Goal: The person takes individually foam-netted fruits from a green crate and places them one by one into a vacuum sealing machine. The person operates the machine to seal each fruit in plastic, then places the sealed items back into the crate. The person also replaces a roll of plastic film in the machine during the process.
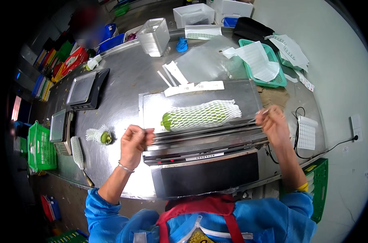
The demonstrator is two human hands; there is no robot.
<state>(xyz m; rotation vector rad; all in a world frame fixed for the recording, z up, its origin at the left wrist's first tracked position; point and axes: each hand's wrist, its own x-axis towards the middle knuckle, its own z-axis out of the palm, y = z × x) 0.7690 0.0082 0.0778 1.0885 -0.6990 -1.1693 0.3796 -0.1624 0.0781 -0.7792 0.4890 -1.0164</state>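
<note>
A green gourd (199,117) in a white foam net lies on the metal plate of a film-wrapping machine (208,179), its stem end to the left. My left hand (137,139) is at the machine's left end, thumb and fingers pinched together. Beyond the right end, my right hand (272,120) is pinched too and slightly blurred. Between them, along the near side of the gourd, runs the edge of a clear plastic film (232,123), hard to see; both hands appear to grip it. Left of my left hand lies another netted green vegetable (105,137).
Two weighing scales (83,88) (58,126) stand left, near a netted item (77,152) and a knife (88,179). Clear trays (155,36) are stacked at the back. A green basket (281,77) with papers sits back right. A power cable (326,153) crosses the right edge.
</note>
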